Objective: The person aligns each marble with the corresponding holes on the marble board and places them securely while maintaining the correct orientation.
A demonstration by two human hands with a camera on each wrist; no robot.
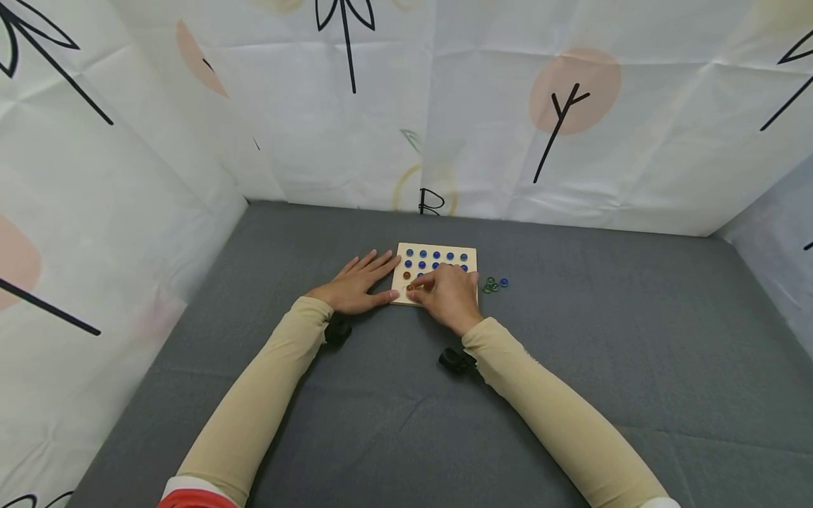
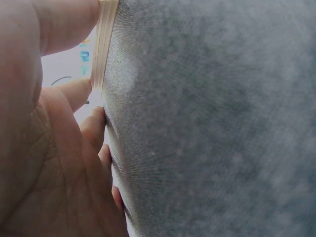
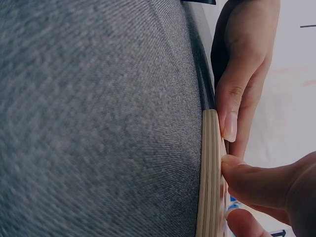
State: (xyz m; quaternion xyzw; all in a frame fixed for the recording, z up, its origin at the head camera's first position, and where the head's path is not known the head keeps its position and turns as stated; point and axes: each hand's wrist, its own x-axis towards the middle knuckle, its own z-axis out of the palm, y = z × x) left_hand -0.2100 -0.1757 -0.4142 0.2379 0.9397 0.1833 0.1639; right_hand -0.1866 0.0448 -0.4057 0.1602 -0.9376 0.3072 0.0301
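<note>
A pale wooden board (image 1: 416, 258) lies on the grey cloth, with rows of blue marbles (image 1: 436, 255) set on it. One amber marble (image 1: 406, 276) sits in the left column. My left hand (image 1: 356, 286) is spread flat at the board's left side, thumb and fingertips touching its edge. Over the board's front part, my right hand (image 1: 447, 296) pinches another amber marble (image 1: 410, 287) between thumb and finger, close to the board's surface near the front left corner. This hand covers several spots behind it. In the right wrist view, the layered board edge (image 3: 210, 173) shows beside both thumbs.
Several green marbles (image 1: 490, 285) and one blue marble (image 1: 504, 282) lie loose on the cloth just right of the board. Grey cloth (image 1: 603, 339) covers the table. White printed fabric (image 1: 483, 106) hangs behind it and at the sides.
</note>
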